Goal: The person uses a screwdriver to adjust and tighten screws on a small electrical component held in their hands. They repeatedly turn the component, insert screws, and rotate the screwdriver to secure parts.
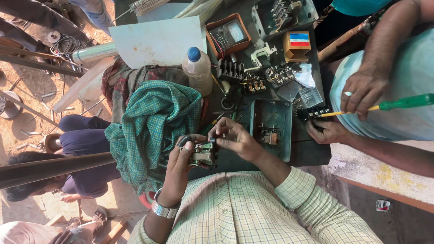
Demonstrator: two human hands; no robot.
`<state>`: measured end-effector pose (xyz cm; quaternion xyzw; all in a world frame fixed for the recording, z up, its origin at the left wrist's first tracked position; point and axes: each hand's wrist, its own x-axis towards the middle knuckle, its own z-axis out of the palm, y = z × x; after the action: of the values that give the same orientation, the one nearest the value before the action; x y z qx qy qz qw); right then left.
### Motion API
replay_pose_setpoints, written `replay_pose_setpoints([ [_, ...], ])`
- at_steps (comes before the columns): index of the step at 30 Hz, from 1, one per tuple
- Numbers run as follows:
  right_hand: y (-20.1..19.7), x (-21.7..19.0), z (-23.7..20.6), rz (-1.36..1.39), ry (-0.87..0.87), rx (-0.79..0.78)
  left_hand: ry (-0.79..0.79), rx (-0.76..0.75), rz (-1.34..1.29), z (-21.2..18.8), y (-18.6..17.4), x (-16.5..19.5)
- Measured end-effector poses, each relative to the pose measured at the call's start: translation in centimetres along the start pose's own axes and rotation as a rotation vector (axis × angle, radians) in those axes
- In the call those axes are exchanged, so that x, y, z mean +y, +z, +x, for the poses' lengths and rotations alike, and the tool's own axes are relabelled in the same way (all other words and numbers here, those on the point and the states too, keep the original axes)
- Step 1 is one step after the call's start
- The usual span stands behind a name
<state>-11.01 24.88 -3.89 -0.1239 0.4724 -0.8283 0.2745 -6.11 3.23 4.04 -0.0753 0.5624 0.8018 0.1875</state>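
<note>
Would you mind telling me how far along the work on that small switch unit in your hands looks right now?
Done: the green metal housing lies open on the bench, nearly emptied. In hand: the left hand grips the switch mechanism while the right hand fingers its top. Left: the mechanism is not back in the housing, and several terminal blocks lie loose. Nearby, another person's hand works a green-handled screwdriver on a separate block.

One plastic bottle [198, 68], one green checked cloth [156, 122], one green-handled screwdriver [398, 104] — and one orange-cased meter [227, 34].
</note>
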Motion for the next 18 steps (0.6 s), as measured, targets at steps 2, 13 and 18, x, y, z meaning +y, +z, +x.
replay_pose_setpoints([
  [2,0.6,0.8,-0.4,0.147,-0.001,0.093,0.000,0.020,-0.015,0.0,0.2,0.0],
  [13,1.6,0.2,-0.9,0.277,0.012,0.128,0.045,-0.004,-0.066,-0.6,-0.1,-0.1],
  [18,0.2,0.6,-0.1,0.179,0.017,0.116,0.066,0.024,-0.053,-0.9,-0.3,-0.2],
])
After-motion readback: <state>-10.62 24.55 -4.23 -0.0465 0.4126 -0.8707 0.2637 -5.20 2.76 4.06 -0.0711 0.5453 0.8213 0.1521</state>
